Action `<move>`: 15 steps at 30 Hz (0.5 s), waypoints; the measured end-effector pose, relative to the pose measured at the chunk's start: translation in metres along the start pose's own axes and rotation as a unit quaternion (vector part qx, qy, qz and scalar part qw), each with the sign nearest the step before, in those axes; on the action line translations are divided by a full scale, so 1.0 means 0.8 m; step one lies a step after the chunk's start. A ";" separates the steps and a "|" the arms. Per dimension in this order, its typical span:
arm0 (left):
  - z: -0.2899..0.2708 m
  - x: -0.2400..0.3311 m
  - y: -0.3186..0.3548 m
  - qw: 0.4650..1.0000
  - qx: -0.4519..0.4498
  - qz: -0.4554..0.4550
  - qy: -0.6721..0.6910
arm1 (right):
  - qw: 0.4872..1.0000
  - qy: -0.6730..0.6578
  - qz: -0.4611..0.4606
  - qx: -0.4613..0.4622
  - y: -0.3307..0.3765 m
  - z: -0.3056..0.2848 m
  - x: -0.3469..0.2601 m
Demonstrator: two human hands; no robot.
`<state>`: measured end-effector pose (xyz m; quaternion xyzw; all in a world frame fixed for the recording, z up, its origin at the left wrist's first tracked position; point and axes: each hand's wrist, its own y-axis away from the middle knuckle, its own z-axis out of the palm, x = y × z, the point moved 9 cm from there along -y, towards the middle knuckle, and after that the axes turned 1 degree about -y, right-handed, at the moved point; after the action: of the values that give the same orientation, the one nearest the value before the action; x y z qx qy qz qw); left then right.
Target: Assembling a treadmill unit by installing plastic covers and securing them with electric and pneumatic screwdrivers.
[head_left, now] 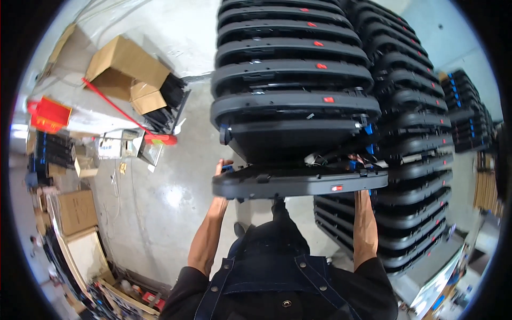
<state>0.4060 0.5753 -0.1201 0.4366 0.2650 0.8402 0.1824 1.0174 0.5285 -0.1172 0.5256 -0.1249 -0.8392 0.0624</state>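
Observation:
A long black plastic housing (298, 185) with rounded ends and a small red switch spans the space before my body. My left hand (224, 166) grips its left end, with fingers curled over the top edge beside a small blue piece. At the right end my right hand (361, 159) is closed around it from behind; the housing hides part of that hand. Loose white wires (316, 159) show just behind the held housing. Beyond it rises a stack of similar black housings (290, 109), each with a red switch.
A second stack of black housings (413, 146) stands close on the right. On the left are an opened cardboard box (114, 64), a red-handled broom (120, 109), a red container (50, 114) and another carton (77, 212). Grey concrete floor (154, 213) lies between.

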 end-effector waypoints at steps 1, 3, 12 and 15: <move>-0.002 0.013 -0.002 0.998 0.047 0.021 -0.032 | 1.000 -0.006 0.014 -0.027 -0.025 0.042 0.013; -0.033 0.037 0.008 0.996 0.071 0.060 0.002 | 0.973 -0.143 0.013 0.179 -0.038 0.084 0.034; -0.112 -0.013 0.061 0.974 0.067 0.083 -0.198 | 0.987 -0.038 0.149 0.046 -0.004 0.036 0.187; -0.224 -0.132 0.163 0.979 0.097 -0.085 -0.155 | 0.908 0.170 0.371 -0.094 0.128 0.147 0.339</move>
<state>0.3058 0.3638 -0.1943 0.5529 0.3502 0.7139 0.2489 0.7902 0.3832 -0.2751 0.5675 -0.2191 -0.6613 0.4389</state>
